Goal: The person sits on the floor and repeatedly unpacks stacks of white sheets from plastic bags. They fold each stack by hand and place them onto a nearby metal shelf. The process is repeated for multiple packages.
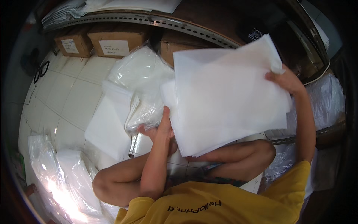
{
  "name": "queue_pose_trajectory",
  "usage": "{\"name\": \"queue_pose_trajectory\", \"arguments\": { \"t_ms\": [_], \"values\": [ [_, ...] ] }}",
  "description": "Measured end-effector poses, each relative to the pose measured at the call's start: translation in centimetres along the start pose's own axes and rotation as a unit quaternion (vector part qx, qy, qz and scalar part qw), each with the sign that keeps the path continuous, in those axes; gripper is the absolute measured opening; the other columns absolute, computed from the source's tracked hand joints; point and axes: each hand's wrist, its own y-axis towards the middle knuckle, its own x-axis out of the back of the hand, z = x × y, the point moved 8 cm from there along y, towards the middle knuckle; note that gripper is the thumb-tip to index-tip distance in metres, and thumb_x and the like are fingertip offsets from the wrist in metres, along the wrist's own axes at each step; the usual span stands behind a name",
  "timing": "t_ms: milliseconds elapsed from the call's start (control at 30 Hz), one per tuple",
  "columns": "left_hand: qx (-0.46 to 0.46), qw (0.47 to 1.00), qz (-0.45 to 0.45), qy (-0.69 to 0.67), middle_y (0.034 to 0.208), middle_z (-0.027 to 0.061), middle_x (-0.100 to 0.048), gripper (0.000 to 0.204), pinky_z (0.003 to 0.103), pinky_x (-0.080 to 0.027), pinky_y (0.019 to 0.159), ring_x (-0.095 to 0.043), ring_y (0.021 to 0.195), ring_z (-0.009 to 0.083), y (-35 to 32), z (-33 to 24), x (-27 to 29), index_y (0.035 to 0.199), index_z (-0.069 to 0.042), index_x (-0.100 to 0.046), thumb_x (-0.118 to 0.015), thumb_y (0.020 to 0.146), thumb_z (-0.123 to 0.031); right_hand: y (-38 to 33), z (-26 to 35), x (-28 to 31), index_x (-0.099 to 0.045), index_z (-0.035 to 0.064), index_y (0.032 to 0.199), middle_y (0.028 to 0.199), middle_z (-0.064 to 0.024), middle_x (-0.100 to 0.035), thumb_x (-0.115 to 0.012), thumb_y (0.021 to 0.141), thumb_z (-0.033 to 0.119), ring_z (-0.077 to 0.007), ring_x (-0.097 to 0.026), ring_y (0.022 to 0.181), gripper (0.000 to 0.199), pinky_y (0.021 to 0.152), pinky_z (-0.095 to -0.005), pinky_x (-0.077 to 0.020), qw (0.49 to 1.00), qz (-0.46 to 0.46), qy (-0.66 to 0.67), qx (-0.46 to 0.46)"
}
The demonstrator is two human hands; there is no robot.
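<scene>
- Two hands hold one stack of white sheets above your crossed legs, over the tiled floor.
- Your right hand pinches the stack's upper right corner; your left hand grips its lower left edge, fingers closed on it.
- Keep both grips firm and the stack level, I judge, so the sheets stay squared.
- Clear plastic bags lie on the floor just left of the stack, with cardboard boxes beyond them under a metal shelf rail.
- Open tile lies to your left.
</scene>
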Motion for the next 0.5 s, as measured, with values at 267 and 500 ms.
{"name": "queue_pose_trajectory", "arguments": {
  "t_ms": [267, 500],
  "values": [
    [0.028, 0.952, 0.030, 0.302, 0.133, 0.0222, -0.049, 0.076, 0.044, -0.048, 0.101, -0.054, 0.120, 0.0338, 3.9, 4.3, -2.9, 0.147, -0.001, -0.029, -0.068, 0.085, -0.019, -2.0, -8.9, -3.7, -0.064, -0.0003, 0.116, 0.102, -0.0076, -0.069, -0.076, 0.083, 0.027, -0.0157, -0.064, 0.092, 0.045, 0.084, -0.0312, -0.0509, 0.979, 0.084, 0.181, -0.036],
    [0.068, 0.893, -0.008, 0.445, 0.133, 0.0218, -0.046, 0.089, 0.046, -0.046, 0.104, -0.049, 0.125, 0.0357, 9.8, 6.3, -4.0, 0.149, -0.003, -0.014, -0.065, 0.076, -0.009, -0.6, -32.0, -13.5, -0.062, -0.0033, 0.120, 0.107, -0.0111, -0.069, -0.072, 0.087, 0.021, -0.0188, -0.066, 0.094, 0.043, 0.084, -0.0326, -0.0537, 0.920, 0.029, 0.354, -0.168]
  ]
}}
